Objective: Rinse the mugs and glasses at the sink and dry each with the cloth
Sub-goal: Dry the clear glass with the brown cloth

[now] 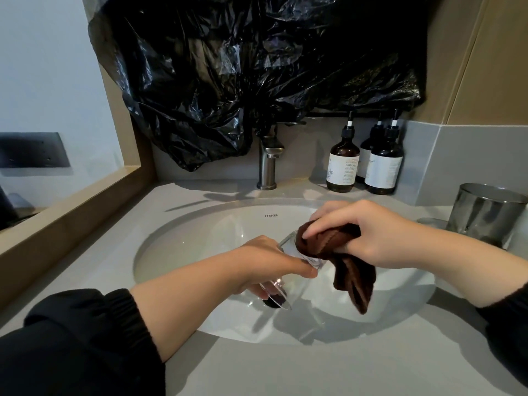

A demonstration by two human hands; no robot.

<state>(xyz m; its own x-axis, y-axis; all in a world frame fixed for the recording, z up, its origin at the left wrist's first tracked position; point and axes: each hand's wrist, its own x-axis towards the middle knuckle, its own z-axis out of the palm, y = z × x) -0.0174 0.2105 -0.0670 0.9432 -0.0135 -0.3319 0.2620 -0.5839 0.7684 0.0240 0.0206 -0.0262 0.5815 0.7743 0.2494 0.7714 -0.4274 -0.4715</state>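
Mid-frame over white oval sink [183, 232]: left hand [265, 264] grasps tilted clear glass [288, 252], mouth upper right; right hand [368, 232] pinches brown cloth [343, 252] into it.

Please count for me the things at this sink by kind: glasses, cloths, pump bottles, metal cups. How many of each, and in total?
Glass: 1
Brown cloth: 1
Pump bottles: 3
Metal cup: 1
Total: 6

clear glass [290, 248] tilted above white sink basin [200, 238]; dark brown cloth [354, 272] bunched against its upper end, tail hanging down.
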